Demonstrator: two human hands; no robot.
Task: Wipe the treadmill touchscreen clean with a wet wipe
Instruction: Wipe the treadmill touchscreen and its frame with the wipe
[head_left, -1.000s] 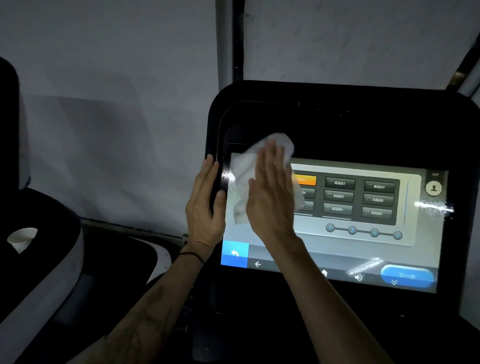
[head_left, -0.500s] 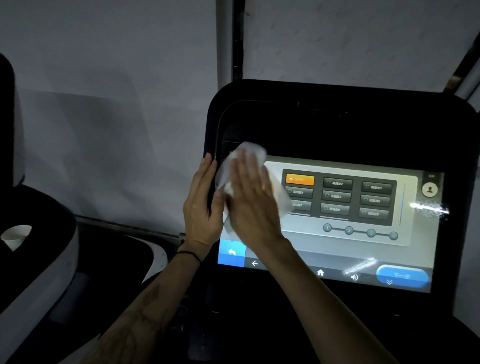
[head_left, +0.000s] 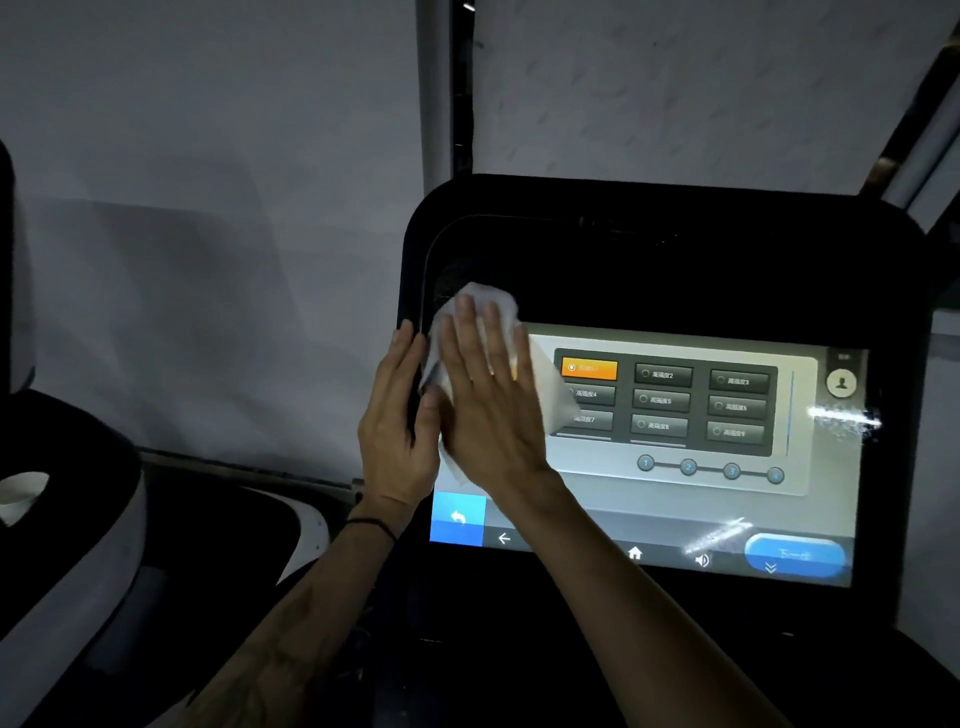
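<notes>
Touchscreen (head_left: 675, 499): right hand (head_left: 488, 405) presses wet wipe (head_left: 485, 296) flat.

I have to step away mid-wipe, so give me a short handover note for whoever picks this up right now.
Right hand: flat and open, pressing the wet wipe against the top left corner of the touchscreen.
Left hand: open, braced on the left edge of the console frame, holding nothing.
Done: cannot tell how much is already clean; the wipe is only at the upper left.
Left: bright smears show at the right edge and near the lower right, so the middle, right side and bottom strip likely need passes. The screen is lit with buttons showing, so pressing may trigger them.
</notes>
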